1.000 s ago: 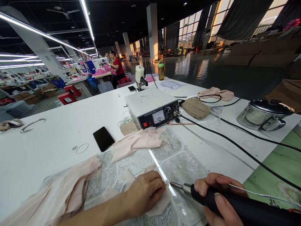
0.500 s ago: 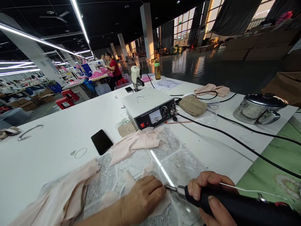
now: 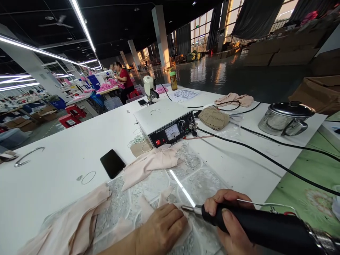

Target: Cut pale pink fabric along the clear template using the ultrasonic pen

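Note:
My right hand [image 3: 228,219] is wrapped around a black hand-held tool [image 3: 255,226] whose metal tip [image 3: 187,209] touches a small piece of pale pink fabric [image 3: 183,230]. My left hand [image 3: 160,230] lies on that fabric with fingers curled, pinning it beside the tip. Both rest on a clear plastic sheet [image 3: 204,184] over a patterned surface. More pink fabric lies at the left [image 3: 77,223] and ahead [image 3: 151,163]. A black cable [image 3: 252,152] runs from the tool to a white control box [image 3: 166,122] with a dial.
A black phone [image 3: 112,163] lies left of the fabric, thin rings [image 3: 88,177] beyond it. A steel pot with lid [image 3: 285,117] stands at the right, tan cloth [image 3: 214,118] near the box. A green mat [image 3: 305,187] covers the table's right edge. A person in red works far behind.
The tool's tip moved left until it touches the fabric by my left fingers. My left hand stays on the fabric. The view shifted slightly.

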Available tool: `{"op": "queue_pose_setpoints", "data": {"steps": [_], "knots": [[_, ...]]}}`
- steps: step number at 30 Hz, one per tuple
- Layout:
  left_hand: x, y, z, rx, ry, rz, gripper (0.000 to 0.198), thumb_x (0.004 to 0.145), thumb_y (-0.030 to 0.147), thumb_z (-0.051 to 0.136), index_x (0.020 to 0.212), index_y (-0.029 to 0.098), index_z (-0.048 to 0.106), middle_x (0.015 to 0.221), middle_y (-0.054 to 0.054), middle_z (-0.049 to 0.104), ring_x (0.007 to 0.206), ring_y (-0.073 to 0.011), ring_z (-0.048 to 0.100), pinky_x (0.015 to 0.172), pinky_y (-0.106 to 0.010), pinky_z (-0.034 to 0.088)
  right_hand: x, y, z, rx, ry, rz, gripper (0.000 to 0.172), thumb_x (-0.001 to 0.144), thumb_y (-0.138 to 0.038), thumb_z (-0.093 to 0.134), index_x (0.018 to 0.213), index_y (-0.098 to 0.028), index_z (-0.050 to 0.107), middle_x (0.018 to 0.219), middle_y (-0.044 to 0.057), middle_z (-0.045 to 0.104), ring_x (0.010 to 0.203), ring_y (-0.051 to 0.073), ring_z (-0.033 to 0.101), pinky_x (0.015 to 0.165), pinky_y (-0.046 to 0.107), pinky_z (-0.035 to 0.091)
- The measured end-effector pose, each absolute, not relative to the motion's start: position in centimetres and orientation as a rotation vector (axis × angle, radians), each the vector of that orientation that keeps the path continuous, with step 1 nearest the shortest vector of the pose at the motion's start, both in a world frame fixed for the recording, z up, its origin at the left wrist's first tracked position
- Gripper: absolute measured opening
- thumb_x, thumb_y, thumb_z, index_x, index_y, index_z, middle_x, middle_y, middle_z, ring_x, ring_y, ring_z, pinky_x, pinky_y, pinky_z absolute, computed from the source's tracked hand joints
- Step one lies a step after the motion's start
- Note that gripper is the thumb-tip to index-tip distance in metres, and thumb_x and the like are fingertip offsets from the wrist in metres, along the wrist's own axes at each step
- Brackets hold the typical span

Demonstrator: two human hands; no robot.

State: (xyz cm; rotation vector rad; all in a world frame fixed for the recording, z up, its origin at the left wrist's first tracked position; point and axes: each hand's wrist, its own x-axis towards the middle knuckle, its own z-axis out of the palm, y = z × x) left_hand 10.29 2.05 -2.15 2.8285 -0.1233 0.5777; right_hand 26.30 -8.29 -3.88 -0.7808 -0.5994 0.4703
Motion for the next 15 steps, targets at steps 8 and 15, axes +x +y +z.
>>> {"op": "queue_pose_setpoints", "data": {"steps": [8, 15], "knots": [[9.6, 2.1, -2.6, 2.734, 0.043, 0.638, 0.017, 0.102, 0.01, 0.039, 0.115, 0.01, 0.051, 0.094, -0.011, 0.065, 0.08, -0.0178, 0.06, 0.073, -0.028, 0.054, 26.6, -8.4, -3.4, -0.862, -0.52, 0.411, 0.008, 0.086, -0.027, 0.061, 0.092, -0.023, 0.058, 0.08, -0.002, 0.055, 0.059, 0.012, 0.058, 0.06, 0.033, 0.055], [9.6, 2.1, -2.1, 2.884, 0.015, 0.477, 0.023, 0.101, 0.012, 0.04, 0.121, 0.009, 0.05, 0.099, -0.013, 0.065, 0.083, -0.0201, 0.061, 0.076, -0.032, 0.055, 27.7, -10.0, -3.5, -0.978, -0.469, 0.424, 0.013, 0.083, -0.03, 0.064, 0.093, -0.025, 0.057, 0.081, -0.001, 0.058, 0.065, 0.015, 0.06, 0.064, 0.036, 0.056]]}}
